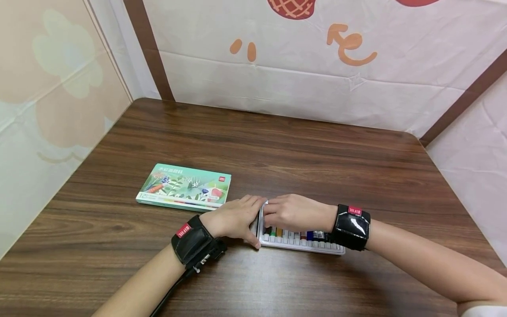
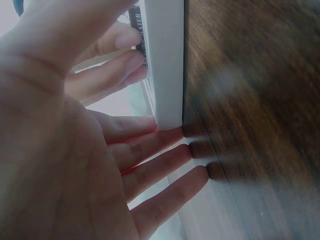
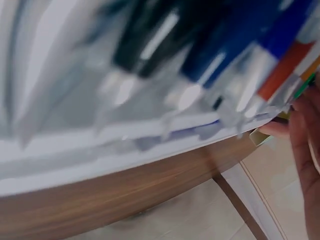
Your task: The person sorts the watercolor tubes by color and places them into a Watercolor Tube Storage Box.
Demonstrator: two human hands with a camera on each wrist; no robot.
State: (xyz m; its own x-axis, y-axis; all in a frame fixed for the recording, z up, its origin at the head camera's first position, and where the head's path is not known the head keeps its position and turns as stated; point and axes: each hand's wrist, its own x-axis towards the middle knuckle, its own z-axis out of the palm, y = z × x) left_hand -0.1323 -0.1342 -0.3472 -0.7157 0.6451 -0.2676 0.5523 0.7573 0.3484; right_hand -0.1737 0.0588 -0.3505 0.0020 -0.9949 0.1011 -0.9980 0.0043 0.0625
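Observation:
A white tray of paint tubes lies on the table in front of the person. The left hand rests against the tray's left end, fingers nearly straight and thumb spread toward the near corner. In the left wrist view, its fingertips touch the tray's end beside the tabletop. The right hand reaches over the tray's left part with fingers bent down, hiding the tube tops. Its fingertips hold a dark-labelled paint tube at the tray's edge. Black, blue and red tubes fill the right wrist view.
A green illustrated paint box lies on the brown wooden table, left of the tray and close to the left hand. Both wrists wear black camera bands. Printed cloth hangs behind the table.

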